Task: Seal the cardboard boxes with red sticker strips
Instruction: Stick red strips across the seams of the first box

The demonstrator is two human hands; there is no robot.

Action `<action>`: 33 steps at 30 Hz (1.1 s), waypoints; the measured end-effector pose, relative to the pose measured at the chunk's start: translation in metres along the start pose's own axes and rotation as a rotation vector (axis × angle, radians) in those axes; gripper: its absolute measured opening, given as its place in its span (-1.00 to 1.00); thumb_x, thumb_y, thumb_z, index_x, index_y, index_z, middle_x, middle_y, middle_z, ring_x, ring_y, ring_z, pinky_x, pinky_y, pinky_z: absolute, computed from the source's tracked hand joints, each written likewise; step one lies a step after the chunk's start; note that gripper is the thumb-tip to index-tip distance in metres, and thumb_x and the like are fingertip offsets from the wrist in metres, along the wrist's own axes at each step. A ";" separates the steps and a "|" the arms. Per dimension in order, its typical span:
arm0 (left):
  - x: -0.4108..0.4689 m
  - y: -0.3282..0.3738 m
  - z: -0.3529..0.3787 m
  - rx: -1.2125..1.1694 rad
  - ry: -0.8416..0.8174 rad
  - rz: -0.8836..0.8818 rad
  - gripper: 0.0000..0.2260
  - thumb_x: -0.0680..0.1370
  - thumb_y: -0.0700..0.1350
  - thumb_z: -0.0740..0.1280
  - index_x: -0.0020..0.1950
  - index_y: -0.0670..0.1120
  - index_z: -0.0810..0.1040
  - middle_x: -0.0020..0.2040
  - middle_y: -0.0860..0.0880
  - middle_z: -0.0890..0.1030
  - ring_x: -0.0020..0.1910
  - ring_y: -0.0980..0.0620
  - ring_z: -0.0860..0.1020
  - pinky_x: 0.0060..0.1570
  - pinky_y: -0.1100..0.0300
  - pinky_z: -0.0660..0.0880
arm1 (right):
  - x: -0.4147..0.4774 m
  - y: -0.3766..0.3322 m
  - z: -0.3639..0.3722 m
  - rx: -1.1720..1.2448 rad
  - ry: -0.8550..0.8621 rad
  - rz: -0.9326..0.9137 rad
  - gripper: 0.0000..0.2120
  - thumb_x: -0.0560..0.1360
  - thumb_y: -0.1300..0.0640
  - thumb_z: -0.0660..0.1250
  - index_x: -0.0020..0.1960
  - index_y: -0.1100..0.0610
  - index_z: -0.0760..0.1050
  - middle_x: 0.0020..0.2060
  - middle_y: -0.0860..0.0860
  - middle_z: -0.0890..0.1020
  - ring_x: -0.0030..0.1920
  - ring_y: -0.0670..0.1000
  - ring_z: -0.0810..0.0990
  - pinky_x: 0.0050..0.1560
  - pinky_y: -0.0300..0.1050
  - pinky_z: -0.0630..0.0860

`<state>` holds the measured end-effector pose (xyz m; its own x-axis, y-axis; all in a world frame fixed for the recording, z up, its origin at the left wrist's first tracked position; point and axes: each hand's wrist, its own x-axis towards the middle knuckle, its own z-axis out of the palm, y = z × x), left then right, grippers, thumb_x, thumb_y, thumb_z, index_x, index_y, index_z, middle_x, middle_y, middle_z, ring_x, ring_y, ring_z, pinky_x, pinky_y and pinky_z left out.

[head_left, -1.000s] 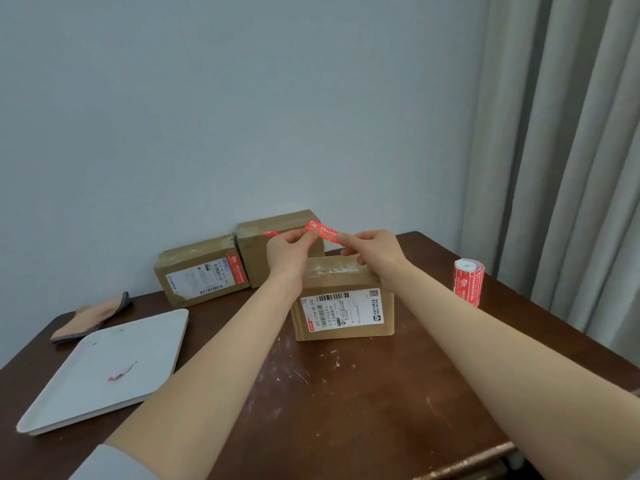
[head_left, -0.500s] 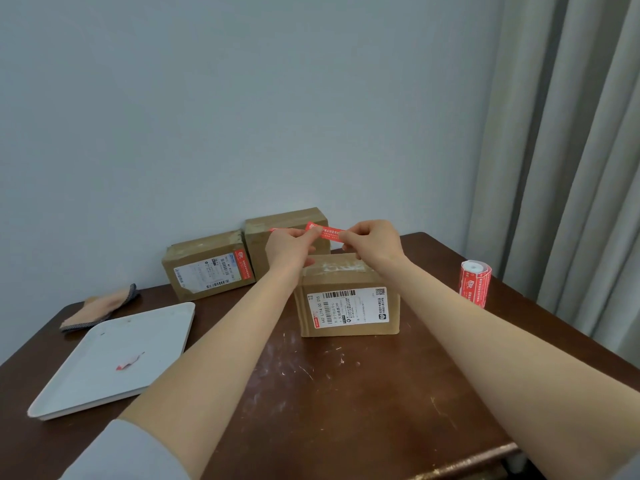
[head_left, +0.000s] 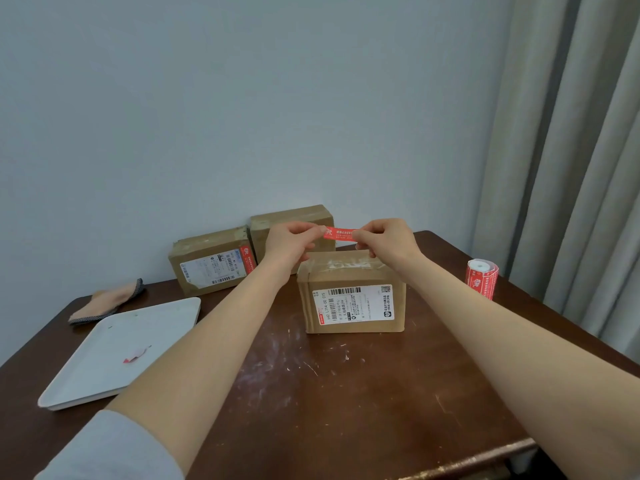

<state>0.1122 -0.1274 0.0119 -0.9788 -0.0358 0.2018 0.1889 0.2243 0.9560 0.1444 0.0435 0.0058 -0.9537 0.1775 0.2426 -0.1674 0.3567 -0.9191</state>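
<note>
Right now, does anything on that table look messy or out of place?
A little. A torn red scrap lies alone on the white tray, seemingly a sticker leftover. Pale scuffs and flecks mark the dark tabletop in front of the near box. The box's top tape looks wrinkled. Nothing is spilled or toppled.

Dark brown wooden table (head_left: pixel 346 403), its top scuffed with pale scratches and white specks. On its left part rests a white rectangular tray (head_left: pixel 104 368) bearing a small red-and-white paper scrap (head_left: pixel 135 355). Beyond the tray, near the table's far-left edge, lies a folded tan cloth (head_left: pixel 107 301) with dark trim. Right of the table hangs a grey curtain (head_left: pixel 568 168); behind it stands a plain pale wall (head_left: pixel 242 98).
</note>
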 end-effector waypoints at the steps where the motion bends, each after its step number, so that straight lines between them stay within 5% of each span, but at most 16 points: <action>1: 0.000 0.001 0.001 0.002 0.005 0.005 -0.84 0.45 0.03 0.45 -0.06 -0.01 0.61 -0.09 0.02 0.62 -0.13 0.08 0.58 -0.16 0.15 0.55 | 0.001 0.001 0.000 -0.009 0.007 0.000 -0.87 0.49 0.11 0.39 -0.23 0.09 0.61 -0.31 0.01 0.66 -0.40 -0.07 0.45 -0.29 -0.18 0.44; 6: 0.000 0.005 0.006 0.141 -0.031 0.132 -0.68 0.39 0.18 0.43 0.02 0.03 0.57 -0.01 0.01 0.62 -0.03 0.05 0.58 -0.03 0.13 0.52 | 0.003 0.002 -0.001 -0.025 0.043 0.007 -0.86 0.49 0.11 0.38 -0.24 0.09 0.59 -0.36 -0.03 0.64 -0.45 -0.11 0.44 -0.34 -0.26 0.42; 10: -0.003 0.008 0.013 0.242 -0.070 0.204 -0.63 0.39 0.09 0.48 0.11 -0.02 0.53 -0.09 0.05 0.59 -0.12 0.16 0.53 -0.15 0.29 0.43 | 0.004 0.003 0.000 -0.037 0.063 0.010 -0.83 0.48 0.09 0.38 -0.27 0.10 0.59 -0.37 -0.02 0.63 -0.43 -0.09 0.45 -0.34 -0.23 0.42; 15: -0.001 0.007 0.012 0.220 0.023 0.175 -0.97 0.47 -0.10 0.43 -0.14 -0.01 0.60 -0.19 0.04 0.61 -0.13 0.07 0.58 -0.07 0.14 0.56 | 0.004 0.004 0.000 0.000 0.053 0.011 -0.86 0.48 0.11 0.38 -0.24 0.11 0.60 -0.36 -0.02 0.64 -0.42 -0.10 0.46 -0.28 -0.21 0.44; 26: 0.004 0.005 0.007 0.123 -0.032 0.020 -0.98 0.49 -0.22 0.41 -0.10 -0.13 0.63 -0.19 -0.07 0.64 -0.26 0.08 0.60 -0.23 0.24 0.58 | 0.014 0.012 -0.007 -0.056 0.050 0.072 -0.77 0.47 0.04 0.42 -0.30 0.12 0.58 -0.42 -0.04 0.58 -0.43 -0.12 0.46 -0.39 -0.27 0.35; 33: 0.005 0.002 0.014 0.216 -0.076 -0.039 -0.80 0.45 -0.29 0.44 0.07 -0.23 0.58 -0.15 -0.15 0.64 -0.23 0.00 0.63 -0.15 0.19 0.62 | 0.022 0.021 -0.007 -0.267 0.014 0.085 -0.75 0.46 0.04 0.42 -0.25 0.23 0.64 -0.40 0.05 0.63 -0.33 -0.02 0.56 -0.07 -0.05 0.57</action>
<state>0.1071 -0.1135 0.0119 -0.9897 0.0236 0.1412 0.1377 0.4275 0.8935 0.1211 0.0609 -0.0059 -0.9578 0.2288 0.1738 -0.0133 0.5688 -0.8224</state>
